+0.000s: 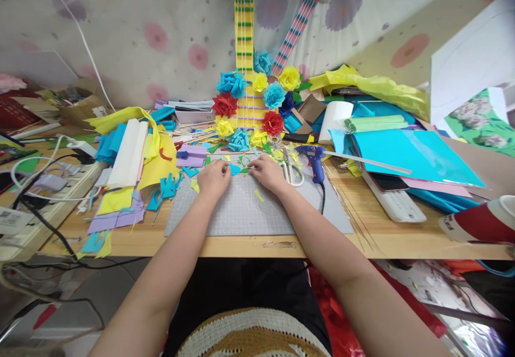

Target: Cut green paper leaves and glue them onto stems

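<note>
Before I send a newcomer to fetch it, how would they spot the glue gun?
Find the grey cutting mat on the wooden table. At its upper right, beside white-handled scissors, lies the glue gun. Its blue pistol shape and trailing black cord set it apart.

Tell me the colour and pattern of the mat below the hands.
Grey, with a printed grid on the mat; head view.
</note>
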The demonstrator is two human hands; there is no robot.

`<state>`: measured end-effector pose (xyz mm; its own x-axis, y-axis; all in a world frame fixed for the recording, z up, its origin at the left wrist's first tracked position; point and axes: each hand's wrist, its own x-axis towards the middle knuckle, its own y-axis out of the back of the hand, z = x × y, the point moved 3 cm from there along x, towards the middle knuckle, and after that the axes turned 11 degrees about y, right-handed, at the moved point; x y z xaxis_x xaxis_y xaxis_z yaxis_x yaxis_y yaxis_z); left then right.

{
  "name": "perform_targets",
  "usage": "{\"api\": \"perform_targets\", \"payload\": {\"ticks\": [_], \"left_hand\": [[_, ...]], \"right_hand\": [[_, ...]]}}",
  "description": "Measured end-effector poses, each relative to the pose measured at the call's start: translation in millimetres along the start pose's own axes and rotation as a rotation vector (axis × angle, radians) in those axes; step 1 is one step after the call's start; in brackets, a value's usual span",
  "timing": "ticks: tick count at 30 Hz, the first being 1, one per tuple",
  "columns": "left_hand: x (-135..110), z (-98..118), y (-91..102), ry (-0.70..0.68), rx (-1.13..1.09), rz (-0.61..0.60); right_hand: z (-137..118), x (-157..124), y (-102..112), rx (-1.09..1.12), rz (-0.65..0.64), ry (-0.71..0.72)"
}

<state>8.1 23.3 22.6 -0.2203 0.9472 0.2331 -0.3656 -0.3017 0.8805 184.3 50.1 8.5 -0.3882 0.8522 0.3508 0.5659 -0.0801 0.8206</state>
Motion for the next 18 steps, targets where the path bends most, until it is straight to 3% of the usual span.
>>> {"api": "perform_targets", "payload": {"ticks": [3, 9, 15, 18], "left_hand": [[-5, 9, -8.4, -0.082, 0.025, -0.017], [-3, 2, -8.2, -0.018, 0.025, -0.038], [-2, -5, -2.6, 0.055, -0.136, -0.025], [-4, -1, -1.4, -0.037, -0.267, -0.031]], "right_hand": [[-6, 4, -6, -0.083, -0.042, 0.019], [-7, 4, -7, -0.109, -0.028, -0.016], [-4, -2, 9, -0.037, 0.039, -0.013], [-7, -5, 12, 0.062, 0.027, -0.043]]}}
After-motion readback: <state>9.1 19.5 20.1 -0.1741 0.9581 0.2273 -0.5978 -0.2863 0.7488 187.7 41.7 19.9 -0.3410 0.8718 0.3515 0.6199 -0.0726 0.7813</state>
